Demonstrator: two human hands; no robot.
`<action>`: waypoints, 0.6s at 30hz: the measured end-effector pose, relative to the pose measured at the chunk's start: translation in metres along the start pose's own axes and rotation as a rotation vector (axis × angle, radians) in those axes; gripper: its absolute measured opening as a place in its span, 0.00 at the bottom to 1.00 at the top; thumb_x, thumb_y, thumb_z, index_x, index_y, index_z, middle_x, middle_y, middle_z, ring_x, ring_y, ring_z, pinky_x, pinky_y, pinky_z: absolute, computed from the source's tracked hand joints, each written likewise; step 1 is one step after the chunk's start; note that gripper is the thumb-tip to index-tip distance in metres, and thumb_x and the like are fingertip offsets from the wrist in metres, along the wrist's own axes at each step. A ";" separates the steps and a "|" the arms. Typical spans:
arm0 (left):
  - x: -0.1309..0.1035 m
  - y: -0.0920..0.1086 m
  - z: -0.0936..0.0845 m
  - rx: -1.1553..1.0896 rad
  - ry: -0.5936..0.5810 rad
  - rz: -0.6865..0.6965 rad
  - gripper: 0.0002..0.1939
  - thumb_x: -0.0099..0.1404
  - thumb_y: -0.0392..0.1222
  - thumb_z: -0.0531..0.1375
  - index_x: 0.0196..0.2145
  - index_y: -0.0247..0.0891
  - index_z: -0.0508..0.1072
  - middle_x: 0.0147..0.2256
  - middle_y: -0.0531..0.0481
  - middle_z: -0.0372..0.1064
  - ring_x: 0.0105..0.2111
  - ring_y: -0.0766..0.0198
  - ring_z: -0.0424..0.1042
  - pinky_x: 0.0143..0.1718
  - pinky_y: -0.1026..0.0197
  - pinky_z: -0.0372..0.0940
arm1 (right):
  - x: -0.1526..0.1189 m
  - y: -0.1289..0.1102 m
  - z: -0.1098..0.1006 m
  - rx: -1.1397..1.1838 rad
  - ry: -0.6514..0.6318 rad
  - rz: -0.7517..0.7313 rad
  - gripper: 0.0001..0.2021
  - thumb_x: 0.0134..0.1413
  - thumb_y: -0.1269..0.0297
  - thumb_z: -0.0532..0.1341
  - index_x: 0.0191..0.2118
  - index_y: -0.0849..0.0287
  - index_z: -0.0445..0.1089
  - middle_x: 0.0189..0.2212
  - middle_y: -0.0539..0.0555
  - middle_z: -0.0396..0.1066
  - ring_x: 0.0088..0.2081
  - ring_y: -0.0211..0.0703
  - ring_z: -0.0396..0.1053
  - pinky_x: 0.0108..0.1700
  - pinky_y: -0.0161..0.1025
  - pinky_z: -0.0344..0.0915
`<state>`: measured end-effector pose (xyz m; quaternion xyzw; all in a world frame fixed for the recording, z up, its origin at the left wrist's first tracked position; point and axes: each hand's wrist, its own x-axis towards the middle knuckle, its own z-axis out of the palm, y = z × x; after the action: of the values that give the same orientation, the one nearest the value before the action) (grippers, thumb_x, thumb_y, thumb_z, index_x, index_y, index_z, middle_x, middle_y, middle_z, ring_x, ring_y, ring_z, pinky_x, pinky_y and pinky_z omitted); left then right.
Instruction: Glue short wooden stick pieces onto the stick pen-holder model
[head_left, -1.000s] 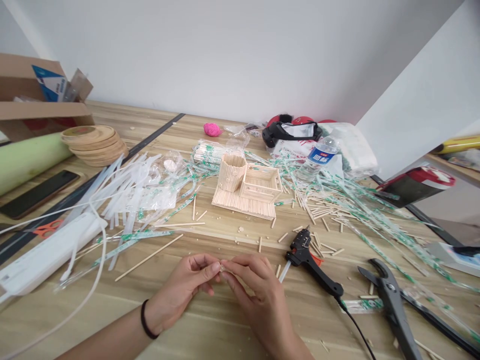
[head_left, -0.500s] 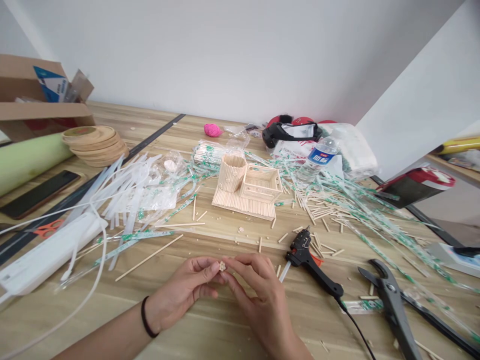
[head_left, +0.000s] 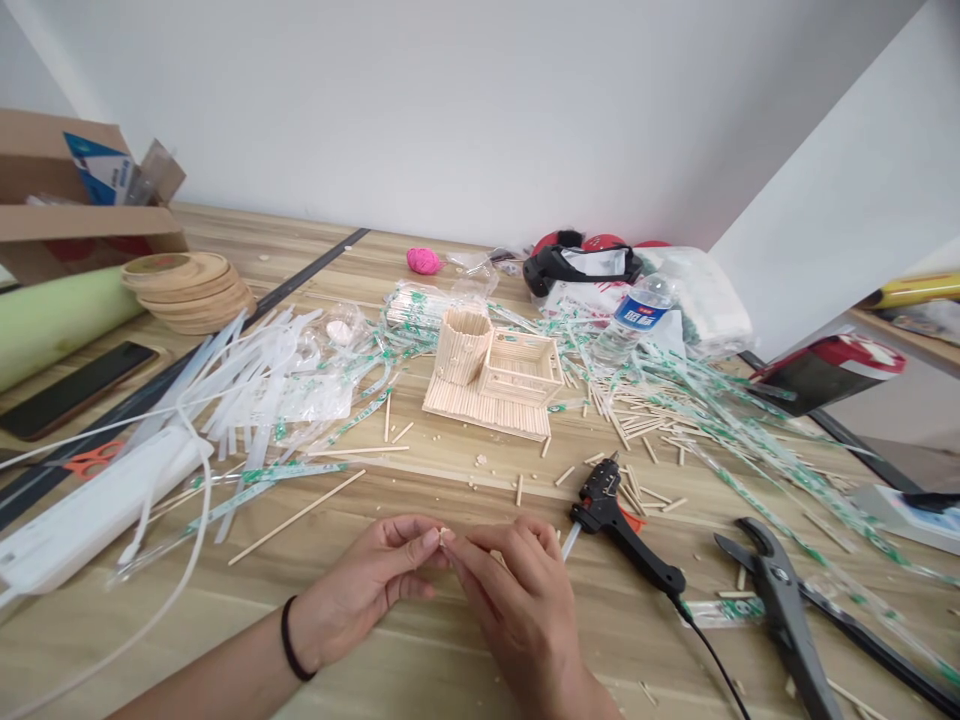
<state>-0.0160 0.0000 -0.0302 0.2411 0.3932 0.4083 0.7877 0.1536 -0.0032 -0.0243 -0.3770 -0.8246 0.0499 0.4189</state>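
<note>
Between the fingertips of my left hand (head_left: 375,572) is a tiny flower-shaped wooden piece (head_left: 444,533), mostly covered by the fingers. The thumb and index finger of my right hand (head_left: 525,590) pinch the same piece from the other side. Beyond my hands stands a small model of wooden sticks (head_left: 487,418): a flat stick base carrying a round stick cup (head_left: 463,350) and an open rectangular stick box (head_left: 523,368). On the tabletop between lies another small flower-like piece (head_left: 481,460). A black glue gun (head_left: 619,525) rests right of my right hand.
Large grey cutters (head_left: 784,590) lie at the right. Cut sticks and plastic wrapper strips (head_left: 720,400) spread around a water bottle (head_left: 637,318). To the left are a white power strip (head_left: 97,510), orange scissors (head_left: 94,458), a phone (head_left: 79,390) and stacked wooden discs (head_left: 187,290).
My right fingers have closed farther over the flower-shaped piece, which showed its face before and is now mostly covered. The left hand has barely moved.
</note>
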 end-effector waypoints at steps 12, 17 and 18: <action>-0.002 -0.002 -0.001 0.012 0.043 0.006 0.09 0.50 0.43 0.70 0.30 0.38 0.80 0.28 0.53 0.73 0.29 0.69 0.68 0.24 0.74 0.63 | 0.002 0.001 0.002 -0.034 0.047 -0.076 0.09 0.58 0.74 0.57 0.43 0.56 0.69 0.29 0.49 0.74 0.27 0.37 0.68 0.34 0.41 0.55; 0.001 -0.005 -0.002 0.024 0.034 0.016 0.07 0.49 0.45 0.70 0.26 0.40 0.80 0.25 0.55 0.73 0.27 0.69 0.68 0.24 0.73 0.62 | 0.007 -0.002 0.003 -0.131 0.096 -0.114 0.07 0.56 0.75 0.57 0.37 0.57 0.69 0.25 0.48 0.74 0.23 0.36 0.67 0.34 0.40 0.54; 0.001 -0.005 -0.002 0.030 0.026 0.018 0.07 0.49 0.45 0.70 0.25 0.40 0.80 0.24 0.55 0.73 0.26 0.70 0.68 0.24 0.73 0.62 | 0.009 -0.003 0.003 -0.149 0.097 -0.119 0.07 0.56 0.75 0.57 0.36 0.57 0.69 0.24 0.48 0.74 0.23 0.36 0.67 0.34 0.40 0.55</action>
<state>-0.0151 -0.0019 -0.0356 0.2511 0.4071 0.4126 0.7752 0.1466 0.0011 -0.0196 -0.3592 -0.8258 -0.0548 0.4313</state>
